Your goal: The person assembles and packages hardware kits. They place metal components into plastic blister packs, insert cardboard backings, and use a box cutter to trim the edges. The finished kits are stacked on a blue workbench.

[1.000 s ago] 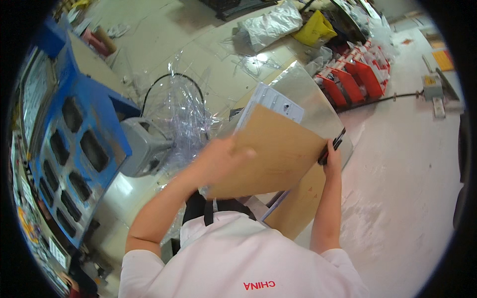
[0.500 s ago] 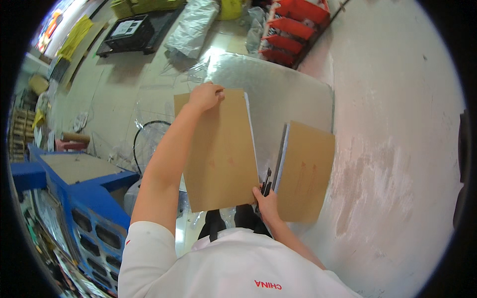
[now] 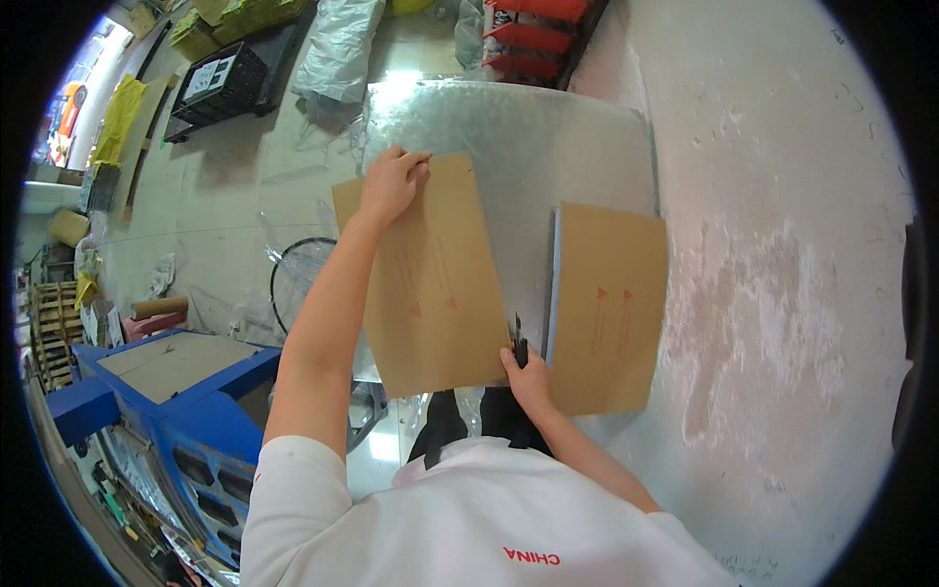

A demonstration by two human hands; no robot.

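Note:
A brown cardboard sheet [image 3: 430, 284] with faint red printed marks lies tilted over the left part of a metal-topped table [image 3: 518, 127]. My left hand [image 3: 393, 186] is closed on its far edge, the fingertips curled over the board. At the sheet's near right corner my right hand [image 3: 530, 380] grips a black-handled utility knife [image 3: 520, 347], its narrow tip pointing away from me. The thumb is close to or touching the cardboard's edge. Right of that hand rests a second brown cardboard piece [image 3: 611, 308], with a pale layer showing along its left side.
A stained whitish wall [image 3: 753, 313] borders the table on the right. Red bins [image 3: 533, 39] stand beyond the far edge. To the left are a blue machine frame [image 3: 186, 391], a black hoop [image 3: 284, 284] with clear plastic, and a black crate [image 3: 220, 83] on the floor.
My view has shifted, so the table and both cardboard pieces sit higher. The sheet's pale right edge no longer shows. Both hands keep their holds.

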